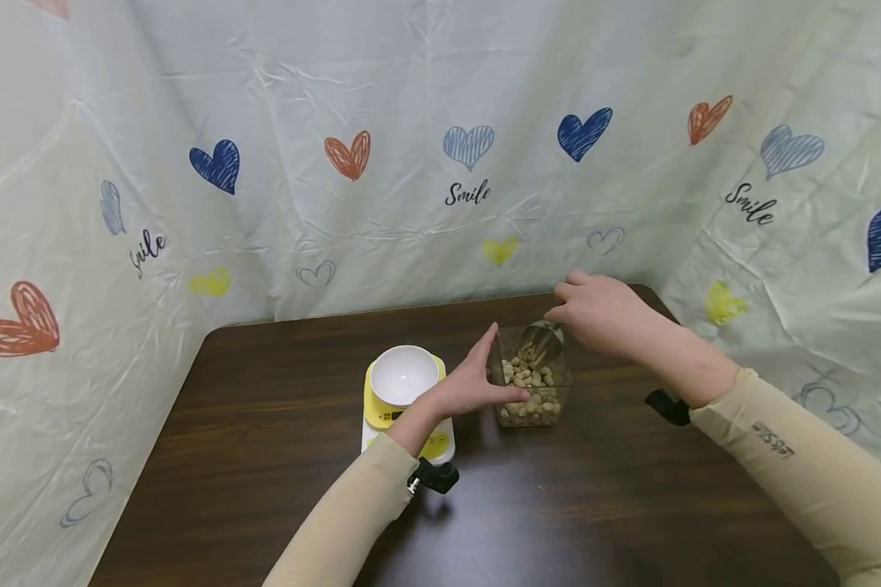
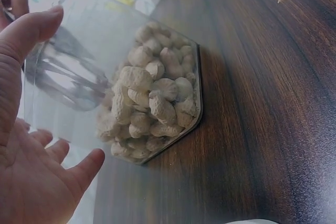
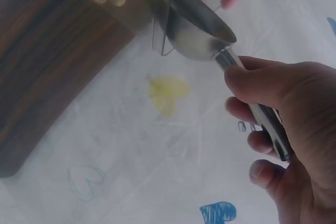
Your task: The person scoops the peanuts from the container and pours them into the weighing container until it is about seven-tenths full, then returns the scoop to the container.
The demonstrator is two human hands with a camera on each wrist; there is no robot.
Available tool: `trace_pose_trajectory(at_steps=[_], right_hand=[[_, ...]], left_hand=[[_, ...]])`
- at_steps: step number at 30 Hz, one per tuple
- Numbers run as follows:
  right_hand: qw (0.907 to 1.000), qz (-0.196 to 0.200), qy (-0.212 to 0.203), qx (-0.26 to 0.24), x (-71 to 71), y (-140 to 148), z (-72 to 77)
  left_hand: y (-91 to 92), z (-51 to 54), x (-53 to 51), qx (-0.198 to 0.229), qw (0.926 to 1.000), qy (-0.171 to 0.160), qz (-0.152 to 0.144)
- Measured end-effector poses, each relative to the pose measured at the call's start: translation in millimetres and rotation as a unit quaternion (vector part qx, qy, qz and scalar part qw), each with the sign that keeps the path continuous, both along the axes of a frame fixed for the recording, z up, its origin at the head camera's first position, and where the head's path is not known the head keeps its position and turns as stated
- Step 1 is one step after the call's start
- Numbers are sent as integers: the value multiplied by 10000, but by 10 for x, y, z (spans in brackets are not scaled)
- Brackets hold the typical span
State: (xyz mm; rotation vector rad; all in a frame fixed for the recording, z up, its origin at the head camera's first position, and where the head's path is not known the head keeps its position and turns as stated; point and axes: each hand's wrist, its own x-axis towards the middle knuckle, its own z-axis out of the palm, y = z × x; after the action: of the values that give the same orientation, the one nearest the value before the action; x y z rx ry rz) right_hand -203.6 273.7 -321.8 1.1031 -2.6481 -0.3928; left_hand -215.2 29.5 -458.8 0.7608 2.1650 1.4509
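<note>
Right hand (image 1: 602, 314) and left hand (image 1: 470, 387), two in all, work at one transparent container (image 2: 105, 35) on the dark, wood-grained worktop (image 1: 279, 456). The right hand grips the handle of one metal scoop (image 3: 194, 40), its fingers curled round the shaft. The scoop is tilted, its cup inside the container and its lip down at the peanuts (image 2: 147, 98). These are unshelled and fill the lower part of the container; they overlap too much for an exact count. The left hand is spread wide about a near corner of the container, thumb along the near wall and fingers toward the left side; how firmly they press cannot be told.

To the left of the container, well apart from the scoop, stands one yellow-and-white scale (image 1: 377, 413), partly covered by the left hand and wrist. One white bowl (image 1: 404, 375) rests on top of it. Two black wrist devices (image 1: 436, 474) are worn, one on each arm, beside two beige sleeves (image 1: 367, 505); the right sleeve bears lettering. Behind the worktop hangs a white sheet (image 1: 411, 73), printed with three dark blue hearts, three yellow hearts and the word "Smile" three times.
</note>
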Motion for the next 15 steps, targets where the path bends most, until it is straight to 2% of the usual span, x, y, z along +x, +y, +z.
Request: trace_pose_trajectory(at_steps=[9,15], right_hand=[[9969,444,605,243,-26,-16,-31],[9985,373,253,310,-59,-71,-158]], left_hand=[[-3,10,18,82,10000,-15,-50],[-14,10,9,8,10000,41,32]])
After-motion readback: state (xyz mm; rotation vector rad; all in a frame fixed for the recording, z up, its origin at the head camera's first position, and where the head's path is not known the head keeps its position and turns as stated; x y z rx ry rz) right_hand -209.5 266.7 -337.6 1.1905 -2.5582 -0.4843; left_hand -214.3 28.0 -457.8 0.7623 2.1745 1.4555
